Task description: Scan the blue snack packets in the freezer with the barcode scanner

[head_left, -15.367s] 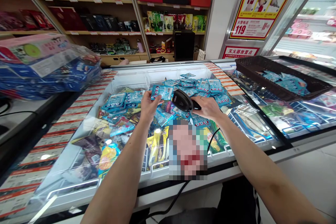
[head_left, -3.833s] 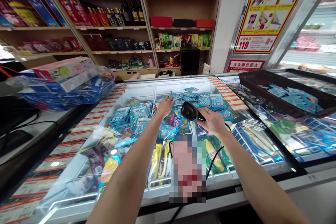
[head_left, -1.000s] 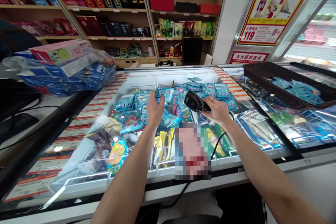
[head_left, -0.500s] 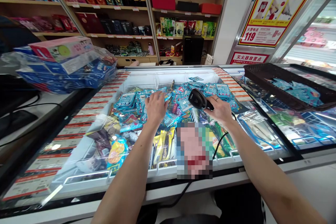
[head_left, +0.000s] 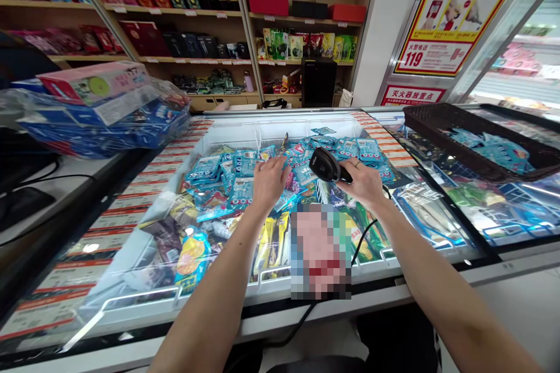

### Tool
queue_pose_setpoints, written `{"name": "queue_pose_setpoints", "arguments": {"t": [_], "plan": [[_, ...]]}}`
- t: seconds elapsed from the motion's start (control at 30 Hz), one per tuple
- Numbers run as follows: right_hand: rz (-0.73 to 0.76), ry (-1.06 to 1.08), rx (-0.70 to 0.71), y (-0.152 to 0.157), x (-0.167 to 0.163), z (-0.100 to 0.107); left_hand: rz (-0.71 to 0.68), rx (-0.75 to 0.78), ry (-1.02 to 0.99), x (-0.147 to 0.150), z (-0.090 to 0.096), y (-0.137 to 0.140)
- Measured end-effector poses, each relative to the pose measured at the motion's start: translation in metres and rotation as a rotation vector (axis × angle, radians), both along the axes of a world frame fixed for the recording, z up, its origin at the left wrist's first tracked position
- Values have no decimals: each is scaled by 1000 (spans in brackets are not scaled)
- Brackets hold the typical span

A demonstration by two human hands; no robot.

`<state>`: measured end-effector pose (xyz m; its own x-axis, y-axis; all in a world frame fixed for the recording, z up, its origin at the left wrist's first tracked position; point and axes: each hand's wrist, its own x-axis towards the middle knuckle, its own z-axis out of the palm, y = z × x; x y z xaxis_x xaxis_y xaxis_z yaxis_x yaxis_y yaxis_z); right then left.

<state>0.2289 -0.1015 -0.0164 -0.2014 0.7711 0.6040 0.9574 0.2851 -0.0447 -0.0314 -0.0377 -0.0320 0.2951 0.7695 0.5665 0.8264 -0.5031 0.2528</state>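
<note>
My right hand (head_left: 362,184) is closed around the handle of a black barcode scanner (head_left: 324,165), its head pointing left. From the scanner a black cord (head_left: 364,239) runs down toward the front edge. My left hand (head_left: 272,182) is over small blue packets (head_left: 243,189), fingers stretched forward and slightly apart; nothing shows in its grip, though the palm side is hidden. More blue packets (head_left: 368,150) lie in a loose pile beyond the scanner. Whether every packet rests on top of the glass, I cannot tell. A blurred-out pinkish item (head_left: 321,253) lies between my forearms.
Below is a glass-topped chest freezer (head_left: 131,245) holding ice-cream packs. A brown basket (head_left: 472,157) with blue packets stands at the right. Wrapped boxes (head_left: 100,111) are stacked at the left. Shelves (head_left: 175,11) with bottles and boxes line the back.
My left hand has moved right, closer to the scanner, uncovering some blue packets on its left. My right hand keeps its hold on the scanner. The view has shifted slightly.
</note>
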Motion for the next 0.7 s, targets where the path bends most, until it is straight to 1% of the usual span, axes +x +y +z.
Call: {"name": "queue_pose_setpoints", "arguments": {"t": [0.1,0.2,0.3,0.37,0.43,0.53,0.63,0.7], "plan": [[20,-3,-4,0,-1,0,-81,-59,45,13,-3,-2],[41,-15,-9,0,-1,0,-129,-100,97,18,-8,-2],[46,-31,-14,0,-2,0,-145,-110,96,16,-10,0],[40,-39,-20,1,-2,-1,-122,-120,53,14,-10,2],[35,-46,-24,1,-2,-2,-73,-141,-26,11,-10,6],[32,-51,-28,1,-2,-3,-24,-165,-210,7,-11,12],[44,-50,-31,0,-2,-3,-26,-163,-424,3,-12,16],[63,-46,-34,0,-2,-3,-42,-190,-578,1,-13,17]]}}
